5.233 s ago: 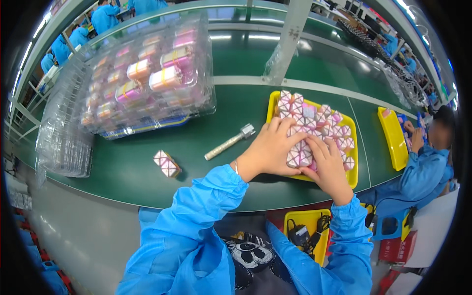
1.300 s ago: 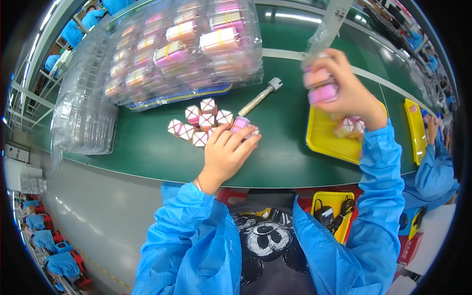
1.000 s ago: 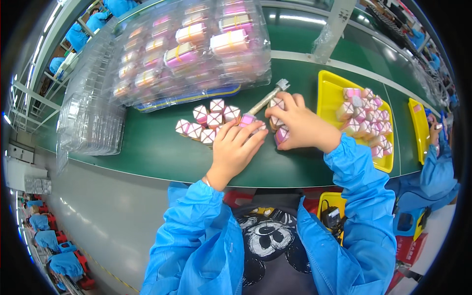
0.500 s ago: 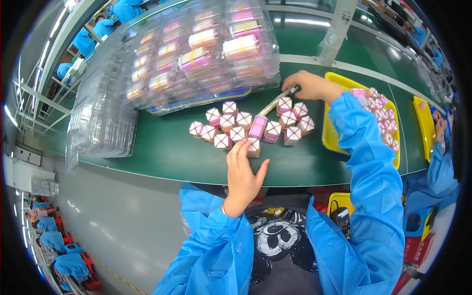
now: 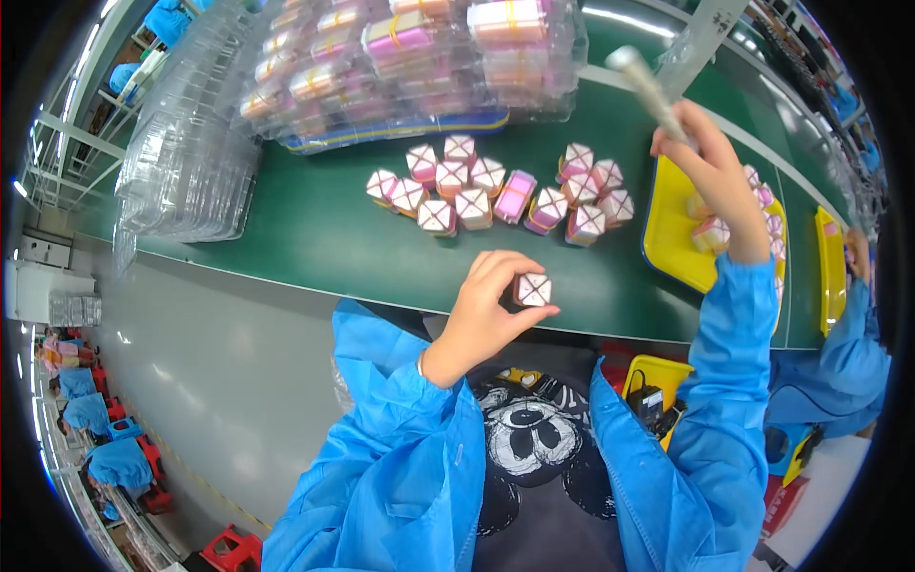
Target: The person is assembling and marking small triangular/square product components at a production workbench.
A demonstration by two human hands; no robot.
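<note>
My left hand (image 5: 484,310) is closed around a small block (image 5: 533,289) near the table's front edge, thumb on one side and fingers on the other. Its white top bears a dark X. In my right hand (image 5: 713,167), raised beside the yellow tray (image 5: 667,224), is a pale pen-like stick (image 5: 650,93), blurred and pointing up to the left. Several similar blocks (image 5: 473,207) with pinkish sides stand in a loose cluster beyond my left hand. Among them a pink block (image 5: 516,196) shows a pink top with a yellowish band.
Stacked clear plastic trays (image 5: 400,81) of banded blocks rise at the back. Nested clear trays (image 5: 186,181) stand to the left. More blocks (image 5: 710,234) lie in the yellow tray. Another person's hand (image 5: 860,255) is at a second yellow tray (image 5: 832,276), far right.
My left hand has drawn one block away from the cluster toward the front edge. My right hand has lifted the stick and moved right. The view has shifted.
</note>
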